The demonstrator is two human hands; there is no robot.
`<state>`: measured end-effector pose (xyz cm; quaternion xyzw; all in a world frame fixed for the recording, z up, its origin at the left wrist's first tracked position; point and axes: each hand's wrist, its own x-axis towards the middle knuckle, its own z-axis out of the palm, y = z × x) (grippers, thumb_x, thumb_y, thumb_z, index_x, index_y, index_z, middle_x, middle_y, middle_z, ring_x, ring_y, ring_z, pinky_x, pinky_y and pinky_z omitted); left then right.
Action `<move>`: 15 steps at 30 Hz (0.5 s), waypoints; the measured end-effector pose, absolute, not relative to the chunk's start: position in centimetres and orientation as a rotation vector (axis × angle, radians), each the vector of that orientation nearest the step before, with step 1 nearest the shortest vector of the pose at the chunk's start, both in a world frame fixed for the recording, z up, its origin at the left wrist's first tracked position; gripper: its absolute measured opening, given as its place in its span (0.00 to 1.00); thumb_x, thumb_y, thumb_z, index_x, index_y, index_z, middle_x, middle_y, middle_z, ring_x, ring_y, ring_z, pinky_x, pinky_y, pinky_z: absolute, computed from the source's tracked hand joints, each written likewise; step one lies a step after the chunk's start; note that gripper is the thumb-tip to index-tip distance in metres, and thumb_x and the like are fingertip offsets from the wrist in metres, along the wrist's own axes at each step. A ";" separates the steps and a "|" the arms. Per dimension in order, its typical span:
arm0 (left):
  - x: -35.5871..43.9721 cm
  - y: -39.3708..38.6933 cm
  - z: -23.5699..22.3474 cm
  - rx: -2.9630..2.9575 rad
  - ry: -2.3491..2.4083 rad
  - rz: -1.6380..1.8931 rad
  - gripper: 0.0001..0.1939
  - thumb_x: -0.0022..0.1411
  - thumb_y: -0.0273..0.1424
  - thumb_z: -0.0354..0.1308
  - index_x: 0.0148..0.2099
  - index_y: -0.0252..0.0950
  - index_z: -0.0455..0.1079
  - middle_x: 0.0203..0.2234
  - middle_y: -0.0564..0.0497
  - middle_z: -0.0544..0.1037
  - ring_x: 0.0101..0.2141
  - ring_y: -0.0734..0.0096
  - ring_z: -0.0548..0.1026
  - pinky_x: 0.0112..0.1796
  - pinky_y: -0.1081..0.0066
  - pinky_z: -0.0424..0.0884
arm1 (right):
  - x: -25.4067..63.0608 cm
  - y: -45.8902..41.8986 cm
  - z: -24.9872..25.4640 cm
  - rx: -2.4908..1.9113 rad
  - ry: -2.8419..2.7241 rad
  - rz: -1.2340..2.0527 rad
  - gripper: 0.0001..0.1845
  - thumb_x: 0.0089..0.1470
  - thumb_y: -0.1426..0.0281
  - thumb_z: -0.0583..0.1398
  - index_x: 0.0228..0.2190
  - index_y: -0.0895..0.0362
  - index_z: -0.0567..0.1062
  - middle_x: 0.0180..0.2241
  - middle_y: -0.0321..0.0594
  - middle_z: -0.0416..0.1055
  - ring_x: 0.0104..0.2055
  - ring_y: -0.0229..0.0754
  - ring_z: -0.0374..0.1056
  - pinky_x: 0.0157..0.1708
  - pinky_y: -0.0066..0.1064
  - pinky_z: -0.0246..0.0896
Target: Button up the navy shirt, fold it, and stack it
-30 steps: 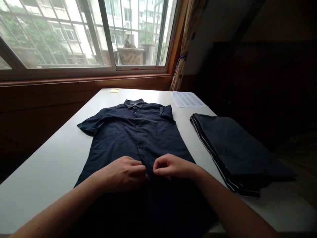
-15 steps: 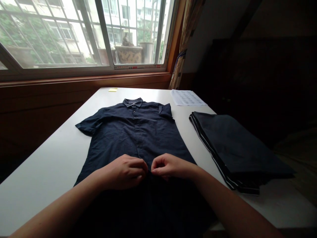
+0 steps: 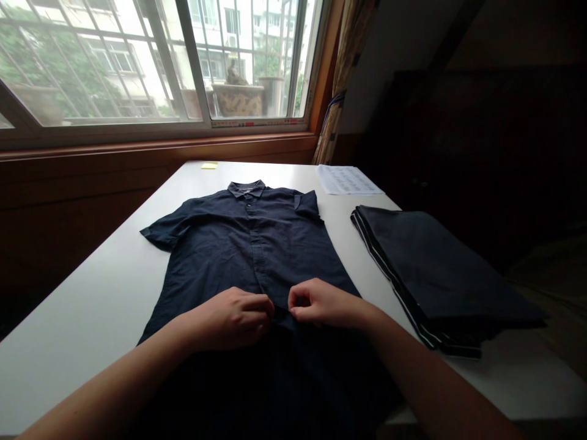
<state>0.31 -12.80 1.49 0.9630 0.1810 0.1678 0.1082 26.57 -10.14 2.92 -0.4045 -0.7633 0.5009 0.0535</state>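
Note:
A dark navy short-sleeved shirt lies front side up, its collar pointing toward the window. Both hands are at its button placket, about midway down the body. My left hand is closed, fingers curled, on the shirt's front edge. Just to its right, my right hand pinches the cloth between thumb and forefinger, lifting it slightly. A small fold stands between the two hands. Whatever button may be under the fingertips is hidden. The lower part of the shirt is lost in deep shadow.
The white table carries a stack of folded dark clothes with white-striped edges on the right. Printed sheets lie at the back right, a yellow sticky note at the back left. A barred window is beyond.
My right hand has moved slightly right and up, pulling the shirt's cloth, so the gap between my hands is wider. My left hand has barely moved.

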 end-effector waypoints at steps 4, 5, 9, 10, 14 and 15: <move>0.3 -12.8 1.6 2.849 0.529 0.509 0.06 0.65 0.25 0.54 0.40 0.36 0.71 0.40 0.50 0.78 0.29 0.75 0.75 0.32 0.72 0.70 | 26.4 -10.2 3.1 -1.120 -2.358 1.272 0.04 0.51 0.72 0.63 0.31 0.58 0.77 0.30 0.34 0.73 0.30 0.35 0.65 0.30 0.24 0.57; 0.3 -12.8 1.6 2.852 0.531 0.512 0.05 0.65 0.24 0.54 0.40 0.36 0.71 0.40 0.50 0.78 0.29 0.75 0.75 0.32 0.72 0.69 | 26.2 -10.3 3.2 -1.093 -2.332 1.260 0.05 0.53 0.70 0.63 0.33 0.58 0.77 0.32 0.35 0.73 0.31 0.35 0.65 0.31 0.24 0.57; 0.2 -12.7 1.6 2.858 0.541 0.527 0.05 0.65 0.25 0.54 0.40 0.36 0.72 0.40 0.50 0.78 0.29 0.75 0.75 0.32 0.72 0.70 | 25.9 -10.8 4.0 -0.947 -2.280 1.354 0.12 0.56 0.61 0.64 0.36 0.58 0.77 0.33 0.35 0.70 0.31 0.35 0.63 0.31 0.24 0.58; 0.2 -12.7 1.6 2.858 0.537 0.525 0.06 0.65 0.25 0.54 0.40 0.36 0.72 0.40 0.50 0.78 0.29 0.75 0.75 0.32 0.72 0.70 | 25.9 -10.9 4.2 -0.894 -2.299 1.378 0.13 0.55 0.60 0.65 0.36 0.58 0.78 0.33 0.35 0.69 0.31 0.35 0.63 0.31 0.25 0.59; 0.2 -12.7 1.4 2.846 0.537 0.531 0.07 0.66 0.25 0.53 0.41 0.35 0.72 0.37 0.49 0.78 0.28 0.76 0.75 0.32 0.73 0.71 | 26.0 -11.1 4.6 -0.800 -2.364 1.427 0.15 0.54 0.61 0.67 0.40 0.56 0.80 0.29 0.32 0.66 0.30 0.34 0.62 0.30 0.24 0.57; 0.2 -12.7 1.4 2.842 0.538 0.546 0.07 0.66 0.25 0.52 0.41 0.35 0.72 0.37 0.49 0.78 0.28 0.76 0.75 0.32 0.73 0.71 | 26.0 -11.1 4.5 -0.806 -2.379 1.424 0.15 0.54 0.61 0.67 0.41 0.56 0.80 0.29 0.32 0.66 0.30 0.34 0.62 0.30 0.24 0.57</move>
